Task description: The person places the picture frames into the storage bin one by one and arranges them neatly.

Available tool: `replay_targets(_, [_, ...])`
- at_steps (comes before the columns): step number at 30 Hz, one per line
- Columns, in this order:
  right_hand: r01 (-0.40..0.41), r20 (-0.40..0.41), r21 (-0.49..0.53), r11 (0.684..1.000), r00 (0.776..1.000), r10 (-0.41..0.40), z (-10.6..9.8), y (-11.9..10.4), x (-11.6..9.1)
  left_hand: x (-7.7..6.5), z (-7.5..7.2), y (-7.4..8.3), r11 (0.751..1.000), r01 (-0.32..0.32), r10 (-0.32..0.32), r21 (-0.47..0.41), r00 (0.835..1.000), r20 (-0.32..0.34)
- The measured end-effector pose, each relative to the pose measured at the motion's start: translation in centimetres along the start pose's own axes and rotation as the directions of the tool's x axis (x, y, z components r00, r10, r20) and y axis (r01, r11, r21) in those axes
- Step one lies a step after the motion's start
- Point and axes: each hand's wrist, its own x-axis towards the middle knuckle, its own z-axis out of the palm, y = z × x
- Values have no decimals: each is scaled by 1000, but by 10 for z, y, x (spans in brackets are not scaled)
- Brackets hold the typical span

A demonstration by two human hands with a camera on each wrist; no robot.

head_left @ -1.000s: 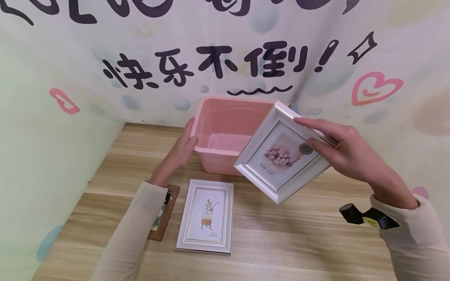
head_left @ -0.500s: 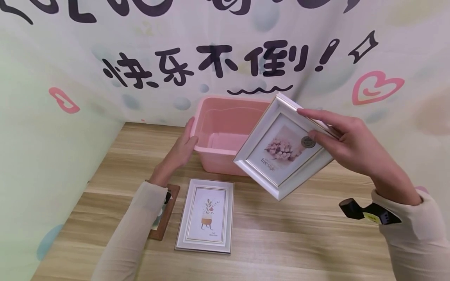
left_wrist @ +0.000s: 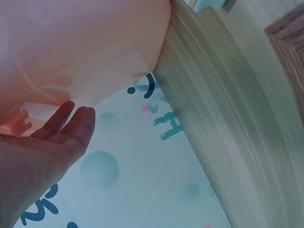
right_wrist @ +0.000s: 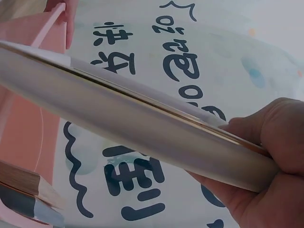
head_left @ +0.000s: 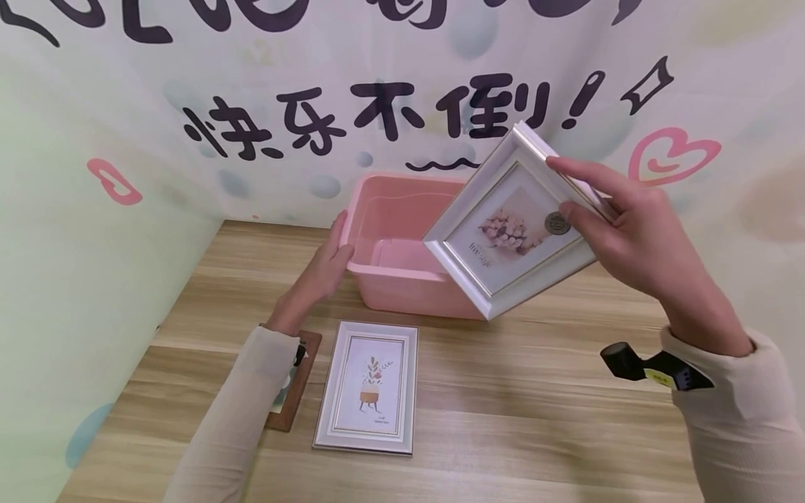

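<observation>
My right hand (head_left: pixel 635 230) holds up a white picture frame (head_left: pixel 468 241) with a photo of pink flowers, tilted onto a corner. Its thumb lies on the front near a round grey sticker. The raised frame covers the right part of a pink plastic bin (head_left: pixel 383 290). At the bin's left rim, my left hand (head_left: pixel 323 269) grips with the thumb over the edge and the fingers outside. The left wrist view shows those fingers against the bin wall (left_wrist: pixel 109 42). A second white picture frame (head_left: pixel 409 391), with a potted plant print, lies flat on the table.
Partly under my left forearm lies a brown wooden frame (head_left: pixel 292 395) on the wood-grain table (head_left: pixel 534 433). Flat brown and grey items (right_wrist: pixel 28 199) stand in the bin in the right wrist view. A printed cloth backdrop (head_left: pixel 314 188) hangs close behind the bin.
My right hand has raised the flower picture frame and moved it slightly right, away from the table. The left hand, the bin and the frame lying flat have stayed put.
</observation>
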Motion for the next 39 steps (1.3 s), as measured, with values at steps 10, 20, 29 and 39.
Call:
replay_targets(10, [-69, -109, -9, 998, 992, 68, 4, -1, 14, 1, 0, -2, 1000, -11, 11, 4, 1000, -7])
replay_targets(20, [-165, -139, 31, 986, 976, 167, 17, 6, 29, 0, 0, -1, 1000, -11, 11, -2, 1000, -5])
replay_targets(29, [-190, -117, 3, 982, 975, 189, 32, 15, 34, -1, 0, -1, 1000, -10, 10, 4, 1000, -3])
replay_targets(39, [-197, -88, -34, 980, 977, 193, 49, 27, 36, -2, -1, 2, 1000, 11, -11, 17, 1000, -3])
